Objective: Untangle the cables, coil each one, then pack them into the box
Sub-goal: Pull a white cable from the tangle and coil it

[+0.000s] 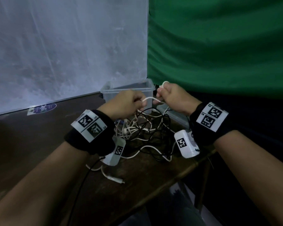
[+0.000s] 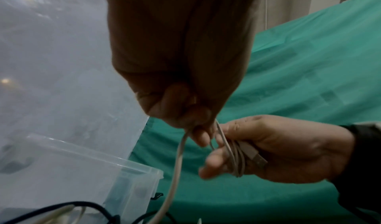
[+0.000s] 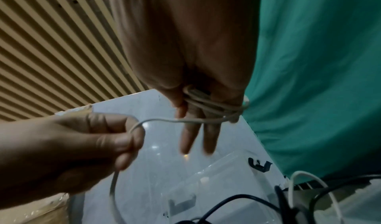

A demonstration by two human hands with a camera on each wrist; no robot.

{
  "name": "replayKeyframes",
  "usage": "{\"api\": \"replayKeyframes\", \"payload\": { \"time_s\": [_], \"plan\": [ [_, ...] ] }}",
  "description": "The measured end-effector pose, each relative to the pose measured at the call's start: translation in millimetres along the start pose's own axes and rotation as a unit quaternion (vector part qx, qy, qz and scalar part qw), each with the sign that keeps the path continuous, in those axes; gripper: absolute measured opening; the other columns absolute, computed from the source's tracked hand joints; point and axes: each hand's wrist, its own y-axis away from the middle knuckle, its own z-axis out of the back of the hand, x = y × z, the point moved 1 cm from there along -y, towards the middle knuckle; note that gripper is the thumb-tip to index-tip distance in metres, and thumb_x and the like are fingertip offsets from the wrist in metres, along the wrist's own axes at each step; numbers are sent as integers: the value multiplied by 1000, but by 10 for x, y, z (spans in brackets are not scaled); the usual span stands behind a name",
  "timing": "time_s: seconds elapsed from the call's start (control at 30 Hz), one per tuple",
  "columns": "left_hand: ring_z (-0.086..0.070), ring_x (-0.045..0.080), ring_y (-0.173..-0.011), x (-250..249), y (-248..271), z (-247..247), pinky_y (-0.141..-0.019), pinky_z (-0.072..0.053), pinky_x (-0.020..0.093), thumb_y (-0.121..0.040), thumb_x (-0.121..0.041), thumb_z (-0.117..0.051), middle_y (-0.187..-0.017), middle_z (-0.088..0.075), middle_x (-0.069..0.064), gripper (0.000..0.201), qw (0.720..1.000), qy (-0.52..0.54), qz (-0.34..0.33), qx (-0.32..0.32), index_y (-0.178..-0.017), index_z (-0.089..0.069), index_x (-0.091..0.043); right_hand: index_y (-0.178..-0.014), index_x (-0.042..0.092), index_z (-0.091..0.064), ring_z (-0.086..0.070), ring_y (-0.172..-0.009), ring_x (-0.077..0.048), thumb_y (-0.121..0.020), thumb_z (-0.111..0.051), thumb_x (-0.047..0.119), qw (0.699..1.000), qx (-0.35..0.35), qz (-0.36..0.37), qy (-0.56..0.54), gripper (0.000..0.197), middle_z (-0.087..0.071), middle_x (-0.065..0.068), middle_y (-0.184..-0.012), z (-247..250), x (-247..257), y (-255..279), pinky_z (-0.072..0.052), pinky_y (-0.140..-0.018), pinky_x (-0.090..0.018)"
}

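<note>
A white cable runs taut between my two hands above the table. My left hand pinches it between thumb and curled fingers. My right hand holds several loops of the same cable wound round its fingers as a small coil, with the USB plug lying in its palm. Two of its fingers stick out straight. The cable's free part hangs from my left hand into a tangle of black and white cables below. The clear plastic box stands open just behind my hands.
The box's clear lid lies right of the tangle. A loose white connector lies near the front of the dark wooden table, whose right edge is close. A white sheet and a green cloth hang behind.
</note>
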Motion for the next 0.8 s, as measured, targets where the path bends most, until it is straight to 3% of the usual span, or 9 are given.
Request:
{"api": "replayKeyframes", "payload": {
  "time_s": [0.07,0.13,0.23,0.3,0.37,0.5,0.6,0.7,0.8],
  "plan": [
    [-54,2,-47,-22,-64,-14,-48,-42,16,-96,-18,-52,-69,-60,-4,22,997,63,7,-54,-74,-53,-21,-77,14,-47,-59,-58,-32,-102,-37,21,999,30,-5,-24,28,-63,-9,-63,-21,13,28,-46,-64,-42],
    [-59,6,-48,-36,-127,-37,-48,-46,17,-96,-15,-51,-69,-59,-1,18,988,108,14,-109,-78,-53,-18,-75,12,-51,-44,-43,-16,-103,-36,24,994,43,-11,-96,33,-47,2,-46,-22,1,36,-39,-59,-37],
    [-62,18,-59,-63,-204,-68,-59,-50,26,-94,-11,-53,-67,-58,6,11,977,114,-8,-182,-84,-57,-12,-70,12,-50,-30,-36,-4,-101,-41,31,985,73,-25,-154,37,-35,13,-37,-28,13,66,-32,-52,-26],
    [-60,14,-55,-51,-236,-99,-57,-49,26,-93,-11,-54,-65,-58,6,10,977,95,-17,-188,-85,-59,-6,-65,15,-44,-28,-34,-4,-100,-43,29,981,59,-26,-180,38,-33,12,-37,-20,33,82,-32,-48,-24],
    [-56,4,-43,-14,-245,-150,-47,-48,23,-94,-12,-52,-67,-60,6,13,984,90,4,-154,-86,-58,-4,-62,16,-38,-26,-35,-9,-101,-40,28,969,28,-32,-242,41,-30,9,-39,22,38,80,-35,-50,-26],
    [-54,5,-39,93,-246,-244,-44,-47,24,-97,-13,-48,-71,-62,2,16,985,136,57,-85,-84,-57,-8,-62,19,-35,-23,-38,-12,-102,-35,30,919,-13,-46,-392,42,-27,7,-41,134,-2,39,-40,-52,-28],
    [-54,2,-39,94,-253,-328,-46,-47,19,-97,-13,-49,-65,-60,1,19,986,148,75,-15,-81,-58,-8,-65,17,-38,-41,-41,-13,-103,-33,32,858,-34,-59,-509,42,-49,0,-48,168,-5,13,-47,-54,-27],
    [-58,0,-44,109,-218,-427,-48,-49,14,-97,-9,-49,-63,-60,0,24,981,151,83,90,-74,-55,-14,-70,10,-44,-70,-90,-27,-103,-32,28,787,-49,-48,-613,40,-68,-22,-104,173,49,-23,-57,-80,-35],
    [-62,2,-50,172,-160,-448,-48,-49,14,-96,-4,-47,-72,-60,3,22,969,163,87,163,-77,-52,-14,-74,9,-47,-62,-107,-22,-103,-34,23,802,-110,-37,-585,35,-63,-17,-109,136,61,-140,-48,-97,-35]
  ]
}}
